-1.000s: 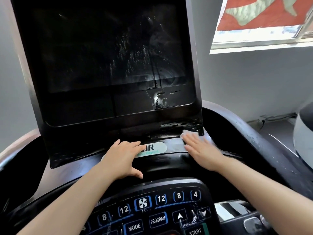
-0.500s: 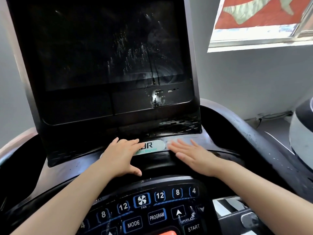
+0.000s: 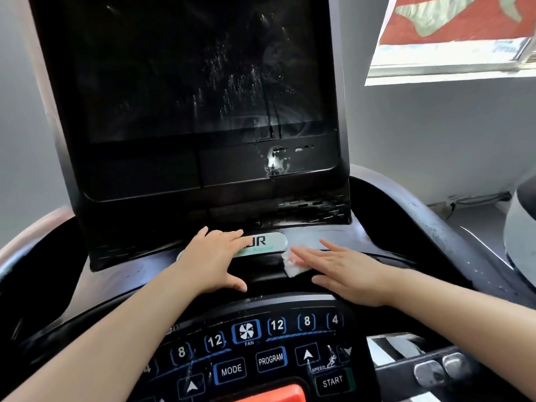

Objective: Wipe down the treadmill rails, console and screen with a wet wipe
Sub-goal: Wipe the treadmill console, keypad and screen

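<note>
Below, console (image 3: 261, 355) buttons read MODE, PROGRAM, START.

**Wipe on the console ledge, screen streaked above**

The white wet wipe (image 3: 291, 264) is crumpled small and lies flat on the glossy black console (image 3: 362, 236), just right of the silver logo badge, partly covered by fingers pressing on it. Above, the big dark screen (image 3: 185, 82) stands upright, tilted slightly back, speckled with droplets and run marks toward its right side, with a bright wet smear on the bezel just under it. The curved right rail (image 3: 435, 224) looks scuffed and spotted.
</note>
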Tool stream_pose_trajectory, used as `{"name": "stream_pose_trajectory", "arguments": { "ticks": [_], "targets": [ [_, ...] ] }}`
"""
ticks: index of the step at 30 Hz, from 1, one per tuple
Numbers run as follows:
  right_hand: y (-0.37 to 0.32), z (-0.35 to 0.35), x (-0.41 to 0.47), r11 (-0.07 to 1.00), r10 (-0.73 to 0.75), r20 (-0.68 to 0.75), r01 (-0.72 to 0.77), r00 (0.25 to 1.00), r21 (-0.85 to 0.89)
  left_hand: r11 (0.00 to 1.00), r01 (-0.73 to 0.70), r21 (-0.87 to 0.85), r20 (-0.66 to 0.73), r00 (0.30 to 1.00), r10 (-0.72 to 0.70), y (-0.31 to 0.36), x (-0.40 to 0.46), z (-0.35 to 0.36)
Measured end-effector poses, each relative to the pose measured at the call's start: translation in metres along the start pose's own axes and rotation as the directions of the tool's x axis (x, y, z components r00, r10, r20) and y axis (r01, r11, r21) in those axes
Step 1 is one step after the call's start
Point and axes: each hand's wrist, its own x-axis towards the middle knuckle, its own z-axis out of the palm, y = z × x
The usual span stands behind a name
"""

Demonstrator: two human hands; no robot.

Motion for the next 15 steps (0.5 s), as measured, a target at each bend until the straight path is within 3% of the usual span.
{"name": "stream_pose_trajectory", "arguments": {
  "ticks": [5, 8, 11, 15],
  "targets": [
    [0.036, -0.005, -0.018, 0.944, -0.199, 0.082, 0.213, 0.977, -0.251, 1.0, 0.005, 0.005, 0.014, 1.0, -0.005, 0.001, -0.003, -0.001],
    [0.05, -0.006, -0.027, 0.809, -0.324, 0.055, 0.306, 0.945, -0.502, 1.0, 0.002, 0.006, 0.021, 1.0, -0.002, 0.001, -0.001, -0.003],
    [0.036, -0.018, 0.012, 0.717, -0.443, 0.143, 0.446, 0.885, -0.535, 1.0, 0.009, 0.01, 0.025, 1.0, -0.009, 0.001, -0.001, -0.003],
    [0.013, -0.026, 0.072, 0.627, -0.58, 0.146, 0.553, 0.802, -0.55, 0.999, 0.024, 0.026, 0.026, 0.999, -0.024, 0.002, -0.002, -0.003]
  ]
}}
